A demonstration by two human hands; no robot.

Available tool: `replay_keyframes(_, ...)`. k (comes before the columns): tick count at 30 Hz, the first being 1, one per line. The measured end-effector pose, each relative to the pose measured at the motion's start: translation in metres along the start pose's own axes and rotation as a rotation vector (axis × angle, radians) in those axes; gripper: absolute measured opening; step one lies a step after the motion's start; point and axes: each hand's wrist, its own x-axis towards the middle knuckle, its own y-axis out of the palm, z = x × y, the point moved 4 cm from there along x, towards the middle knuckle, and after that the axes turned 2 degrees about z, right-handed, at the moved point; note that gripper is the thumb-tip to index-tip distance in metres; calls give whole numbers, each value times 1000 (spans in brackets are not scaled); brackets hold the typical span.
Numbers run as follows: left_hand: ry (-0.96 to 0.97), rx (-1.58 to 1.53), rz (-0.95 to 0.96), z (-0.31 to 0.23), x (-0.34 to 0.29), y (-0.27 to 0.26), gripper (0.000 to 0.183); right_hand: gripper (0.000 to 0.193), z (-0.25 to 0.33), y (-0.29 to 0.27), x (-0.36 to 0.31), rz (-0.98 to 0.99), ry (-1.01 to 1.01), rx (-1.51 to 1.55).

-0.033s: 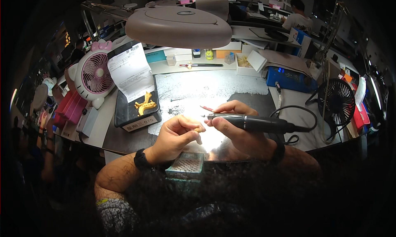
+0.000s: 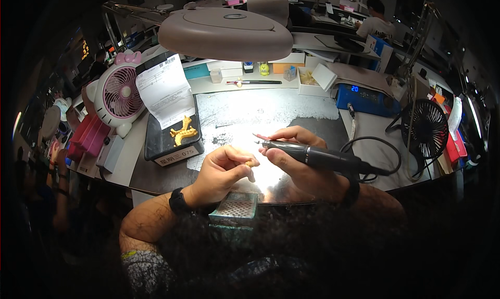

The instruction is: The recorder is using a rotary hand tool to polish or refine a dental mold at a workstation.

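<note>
My left hand (image 2: 220, 170) is closed in a pinch on a small tan piece (image 2: 250, 163), mostly hidden by the fingertips. My right hand (image 2: 298, 167) wraps round a black rotary handpiece (image 2: 330, 157), its metal tip pointing left, just above the tan piece and apart from it. A thin red stick-like thing (image 2: 261, 137) juts out by the right fingers; whether they hold it I cannot tell. Left of the hands, golden-yellow castings, apparently dental frameworks (image 2: 183, 134), lie in a black tray (image 2: 150, 145) with a printed sheet (image 2: 164, 93) propped in it.
A large lamp head (image 2: 225, 36) hangs over the bench. The handpiece's cable (image 2: 399, 156) loops right, near a blue control box (image 2: 364, 99) and a black fan (image 2: 425, 128). A pink-and-white fan (image 2: 122, 93) stands left. Below my hands sits a perforated box (image 2: 234, 207). Farther back, a person (image 2: 376, 24) sits.
The handpiece has tilted a little, its rear end dropping and its tip rising slightly; the cable loop has shifted with it. The blue box's display has changed. My left hand is still.
</note>
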Motion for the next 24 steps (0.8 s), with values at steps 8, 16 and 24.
replay_keyframes(8, -29, 54, -12, -1, 0, -1, 10, 41, 16, 4, 1, 26, -429, -421)
replay_keyframes(16, -90, -1, -30, -1, 1, 3, 11, 35, 31, 11, 0, 227, -558, -489)
replay_keyframes(24, -84, 6, -54, -2, 0, 1, 9, 34, 27, 13, 1, 256, -601, -518)
